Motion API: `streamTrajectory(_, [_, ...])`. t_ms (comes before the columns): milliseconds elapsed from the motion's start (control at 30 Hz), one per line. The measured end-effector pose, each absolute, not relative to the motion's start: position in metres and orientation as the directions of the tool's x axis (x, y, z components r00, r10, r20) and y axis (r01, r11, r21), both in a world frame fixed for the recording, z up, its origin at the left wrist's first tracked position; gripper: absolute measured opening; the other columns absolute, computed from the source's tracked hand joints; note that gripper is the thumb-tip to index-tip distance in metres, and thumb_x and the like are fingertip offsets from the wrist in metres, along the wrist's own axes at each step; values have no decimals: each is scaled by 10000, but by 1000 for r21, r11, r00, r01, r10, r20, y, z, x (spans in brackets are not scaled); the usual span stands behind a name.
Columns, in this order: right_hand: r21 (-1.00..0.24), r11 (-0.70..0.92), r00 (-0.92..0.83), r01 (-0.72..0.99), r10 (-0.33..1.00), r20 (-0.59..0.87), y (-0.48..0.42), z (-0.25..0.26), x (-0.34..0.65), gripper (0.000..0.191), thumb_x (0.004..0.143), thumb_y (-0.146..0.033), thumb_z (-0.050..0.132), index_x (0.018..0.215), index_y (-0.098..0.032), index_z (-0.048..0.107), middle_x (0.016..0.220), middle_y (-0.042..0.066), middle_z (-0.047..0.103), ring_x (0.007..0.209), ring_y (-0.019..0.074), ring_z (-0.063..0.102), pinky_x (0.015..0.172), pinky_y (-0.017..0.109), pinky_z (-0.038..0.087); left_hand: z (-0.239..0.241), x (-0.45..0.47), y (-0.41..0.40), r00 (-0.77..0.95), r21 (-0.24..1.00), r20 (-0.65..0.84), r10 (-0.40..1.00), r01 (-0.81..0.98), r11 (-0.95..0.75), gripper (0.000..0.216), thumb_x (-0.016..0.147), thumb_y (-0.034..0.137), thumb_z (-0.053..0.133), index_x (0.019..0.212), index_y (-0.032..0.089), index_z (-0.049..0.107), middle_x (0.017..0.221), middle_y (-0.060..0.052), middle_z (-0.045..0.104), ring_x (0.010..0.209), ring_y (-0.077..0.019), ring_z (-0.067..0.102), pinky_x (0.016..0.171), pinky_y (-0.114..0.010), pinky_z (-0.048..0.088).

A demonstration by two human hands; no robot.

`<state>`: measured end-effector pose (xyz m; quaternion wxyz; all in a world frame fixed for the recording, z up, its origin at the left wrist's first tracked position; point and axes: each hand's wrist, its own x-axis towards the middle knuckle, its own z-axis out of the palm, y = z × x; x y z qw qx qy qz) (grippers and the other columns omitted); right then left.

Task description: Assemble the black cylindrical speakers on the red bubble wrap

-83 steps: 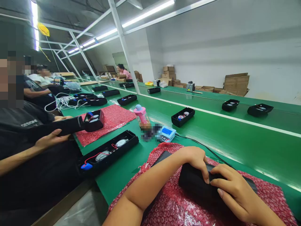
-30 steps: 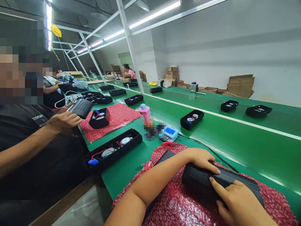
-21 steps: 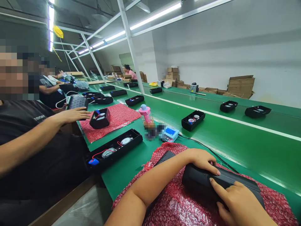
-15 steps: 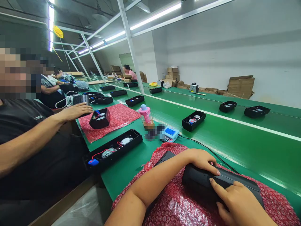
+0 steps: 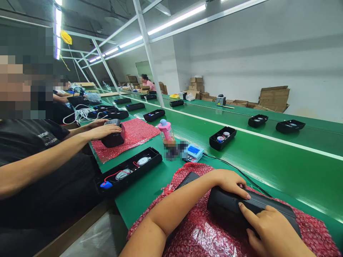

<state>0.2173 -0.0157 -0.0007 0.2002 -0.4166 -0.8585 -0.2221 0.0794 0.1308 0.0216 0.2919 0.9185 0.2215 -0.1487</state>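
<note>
A long black speaker body (image 5: 227, 208) lies on a red bubble-wrap sheet (image 5: 203, 239) at the near edge of the green bench. My left hand (image 5: 229, 182) curls over its left end and grips it. My right hand (image 5: 270, 228) rests on top further right, index finger stretched along the upper face, other fingers folded. A flat black panel (image 5: 187, 178) pokes out from under my left forearm.
A co-worker on the left presses both hands (image 5: 104, 130) on a black speaker over another red sheet (image 5: 131, 137). An open speaker shell (image 5: 128, 171), a pink bottle (image 5: 164, 130) and a blue-and-white device (image 5: 195, 151) stand ahead. Black shells (image 5: 222, 137) ride the green conveyor (image 5: 268, 157).
My hands and the speaker have stayed put since a second ago. The co-worker has brought a black panel down onto the shell on their red sheet and laid both hands on it.
</note>
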Motion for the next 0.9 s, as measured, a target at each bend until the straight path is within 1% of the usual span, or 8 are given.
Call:
streamTrajectory(367, [221,547,-570,808,629,529,-16,3,217,436,510,-118,553,889,-147,766,469,-8,612,400,132,555,496,279,363,23,80,131,852,476,-415,321,503,-721,599,884,572,456,1291,138,531,1268,-133,588,1135,-281,561,953,-361,438])
streamTrajectory(533, [207,560,-576,802,634,517,-17,0,218,432,530,-111,545,905,-135,759,464,-17,603,394,132,545,495,287,352,24,79,130,855,480,-408,319,498,-722,596,885,566,457,1282,129,539,1257,-138,594,1123,-286,565,945,-366,440])
streamTrajectory(733, [177,567,-570,805,654,497,-16,-3,220,437,566,-98,529,948,-132,738,502,-17,625,430,138,565,511,286,348,22,79,130,863,489,-394,317,489,-722,586,887,571,438,1272,142,545,1258,-133,597,1121,-280,570,936,-361,446])
streamTrajectory(900, [173,566,-568,806,658,493,-15,-3,218,440,548,-99,557,948,-130,737,492,-24,616,427,140,559,515,288,355,21,78,131,865,498,-387,320,488,-717,615,874,597,424,1267,141,552,1252,-142,599,1121,-297,570,941,-387,444])
